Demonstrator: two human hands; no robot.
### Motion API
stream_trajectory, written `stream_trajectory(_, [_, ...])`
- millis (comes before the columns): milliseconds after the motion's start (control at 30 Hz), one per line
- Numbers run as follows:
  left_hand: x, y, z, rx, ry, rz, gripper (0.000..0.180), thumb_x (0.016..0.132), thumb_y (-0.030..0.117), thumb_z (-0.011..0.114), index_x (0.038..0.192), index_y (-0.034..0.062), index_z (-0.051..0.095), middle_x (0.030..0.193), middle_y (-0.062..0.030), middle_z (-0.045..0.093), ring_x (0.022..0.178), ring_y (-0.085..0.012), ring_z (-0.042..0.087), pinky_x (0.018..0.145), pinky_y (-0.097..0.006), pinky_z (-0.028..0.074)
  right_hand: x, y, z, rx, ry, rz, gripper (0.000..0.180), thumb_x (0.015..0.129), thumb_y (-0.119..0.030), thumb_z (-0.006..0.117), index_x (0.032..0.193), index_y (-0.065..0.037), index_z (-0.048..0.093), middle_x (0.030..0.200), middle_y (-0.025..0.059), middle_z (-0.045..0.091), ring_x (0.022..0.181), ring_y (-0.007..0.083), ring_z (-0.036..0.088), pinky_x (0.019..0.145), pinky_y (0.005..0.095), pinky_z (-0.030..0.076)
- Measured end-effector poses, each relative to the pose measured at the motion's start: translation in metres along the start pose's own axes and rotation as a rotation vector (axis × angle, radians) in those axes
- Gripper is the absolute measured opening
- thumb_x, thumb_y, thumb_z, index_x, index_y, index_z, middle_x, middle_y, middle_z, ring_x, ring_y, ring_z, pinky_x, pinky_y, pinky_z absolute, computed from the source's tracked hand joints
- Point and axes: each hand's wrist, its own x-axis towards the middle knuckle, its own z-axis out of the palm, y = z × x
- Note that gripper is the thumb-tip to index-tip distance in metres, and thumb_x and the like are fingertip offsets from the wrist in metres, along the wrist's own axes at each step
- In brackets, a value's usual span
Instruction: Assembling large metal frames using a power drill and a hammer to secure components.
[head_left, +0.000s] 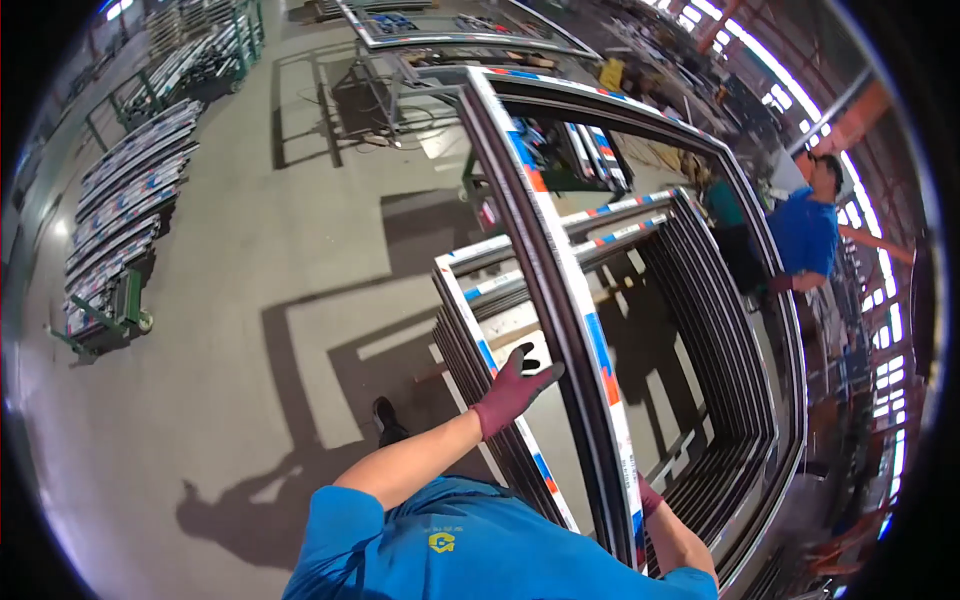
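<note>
1. The large window frame (560, 290), dark on its inner face with white film and blue and orange marks on its edge, stands upright in front of the person and serves as the landmark here.
2. The left hand (512, 388), in a dark red glove, presses on the frame's near upright from the left; the fingers lie together along the profile, the thumb spread apart.
3. The right hand (648, 497) sits low on the same upright, on its right side. Most of it is hidden behind the profile, so whether the fingers clamp the frame cannot be told.
4. Behind the frame, a stack of similar frames (700, 330) leans together; its lower ends are hard to separate.
5. At the frame's far right corner a co-worker in a blue shirt (805, 235) stands, partly cut off by the frame.
6. Well to the left of the frame, a green cart of profiles (125, 220) stands on the floor.
</note>
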Motion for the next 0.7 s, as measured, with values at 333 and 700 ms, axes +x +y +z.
stream_trajectory(333, [-0.042,-0.033,-0.544,1.066,0.412,-0.011,0.071,0.097,0.045,0.075,0.144,-0.0030,0.055,0.115,-0.0230,0.076,0.106,-0.0327,0.074,0.094,-0.042,0.058,0.180,-0.288,0.179,-0.182,-0.122,0.104,0.032,0.105,-0.021,0.068,0.128,0.000,0.074,0.111,0.0048,0.077,0.095,0.0110,0.069,0.085,0.0314,0.059])
stream_trajectory(700, [-0.153,-0.104,-0.881,0.843,0.961,-0.676,0.057,0.102,0.051,0.062,0.109,-0.0052,0.073,0.122,-0.0307,0.072,0.120,-0.0491,0.066,0.101,-0.050,0.052,0.440,-0.539,0.270,-0.290,-0.211,0.202,0.032,0.105,-0.021,0.068,0.129,0.000,0.074,0.111,0.0049,0.077,0.095,0.0113,0.070,0.085,0.0314,0.060])
